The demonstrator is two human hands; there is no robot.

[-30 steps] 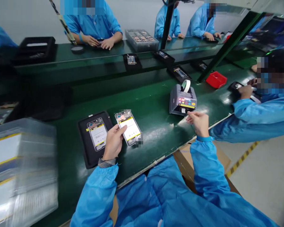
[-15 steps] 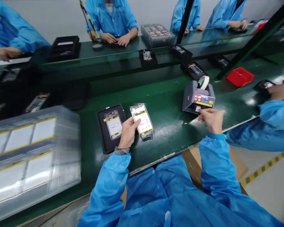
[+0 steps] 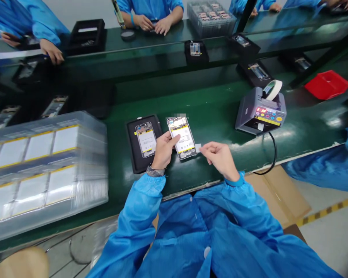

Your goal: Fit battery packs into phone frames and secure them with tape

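An open phone with its back cover off lies on the green bench right in front of me, its long axis running away from me and leaning slightly left at the far end. My left hand grips it along its left edge, thumb on top, pinning it to the surface. My right hand sits just to the phone's right, nearer its lower corner, with thumb and forefinger pinched on a small white strip of tape; the strip's free end points left and is just beside that near right corner (I cannot tell whether it touches).

Left of the phone, touching my left hand's knuckles, a second phone rests in a black tray, lying parallel to the first. Farther right stands a grey tape dispenser with coloured buttons and a white roll on top, well apart from my hands. A stack of clear plastic trays fills the left side. Across the bench, other people's hands work in blue sleeves.
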